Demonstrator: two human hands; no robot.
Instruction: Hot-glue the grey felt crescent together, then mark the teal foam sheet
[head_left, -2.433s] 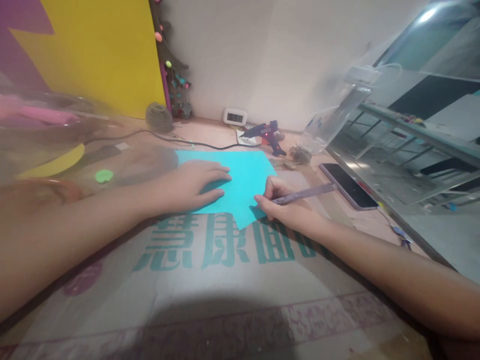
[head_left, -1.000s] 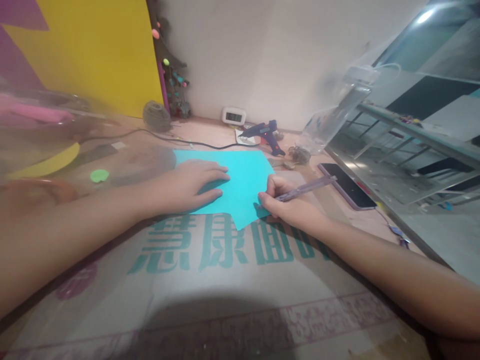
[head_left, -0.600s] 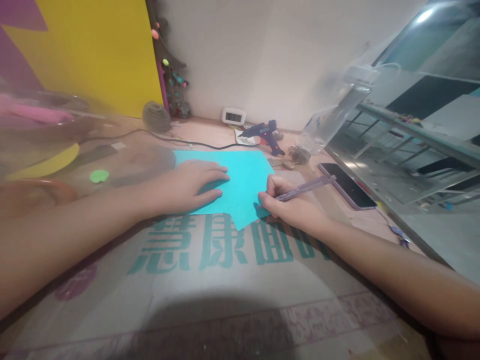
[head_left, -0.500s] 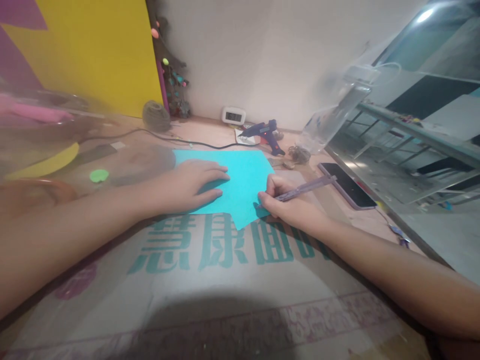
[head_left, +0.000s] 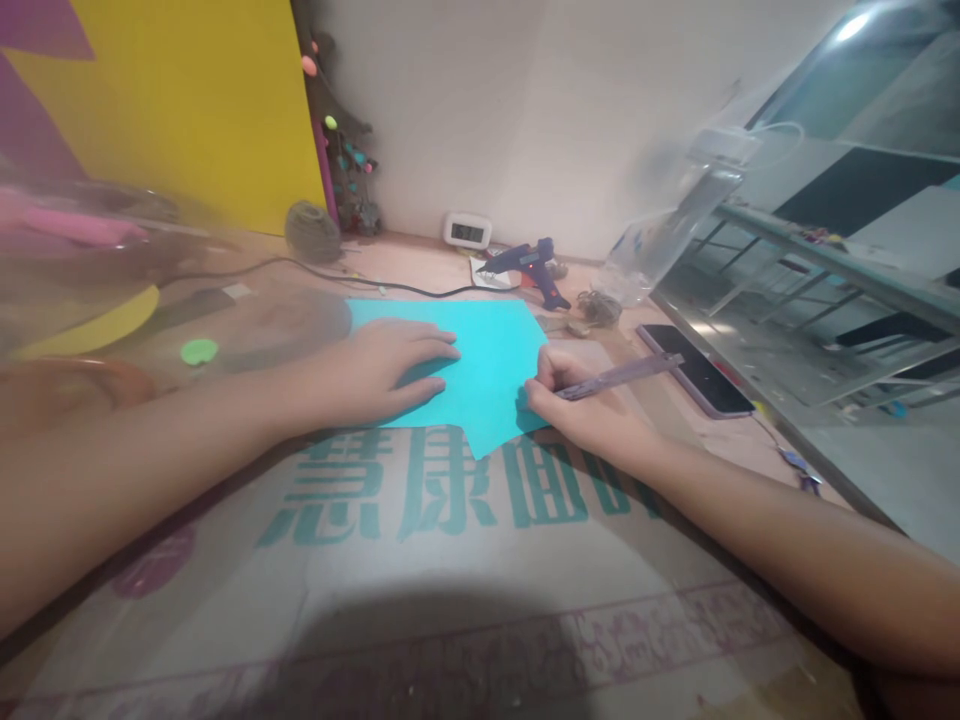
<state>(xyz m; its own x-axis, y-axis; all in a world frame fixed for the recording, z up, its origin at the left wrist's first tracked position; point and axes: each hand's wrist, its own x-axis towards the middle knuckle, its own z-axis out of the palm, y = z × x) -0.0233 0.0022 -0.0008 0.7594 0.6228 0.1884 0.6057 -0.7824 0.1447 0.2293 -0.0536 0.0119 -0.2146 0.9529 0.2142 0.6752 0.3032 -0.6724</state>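
Note:
A bright turquoise sheet of paper (head_left: 491,350) with a pointed lower corner lies on the table. Spread flat on its left part, my left hand (head_left: 397,370) presses it down with the fingers apart. My right hand (head_left: 566,390) is closed around a slim purplish pen (head_left: 626,374) at the sheet's right edge. The pen slants up to the right, and its tip is hidden behind my fingers. Under the paper is a pale sheet printed with large green characters (head_left: 450,485).
Behind the paper lie a dark blue glue gun (head_left: 529,268), a white digital clock (head_left: 466,231) and a ball of grey twine (head_left: 311,232). To the right are a phone (head_left: 697,370) and a clear plastic bottle (head_left: 667,225). A green piece (head_left: 199,352) lies left.
My right hand has shifted slightly right with the pen along the paper's edge. My left hand and the paper have stayed in place.

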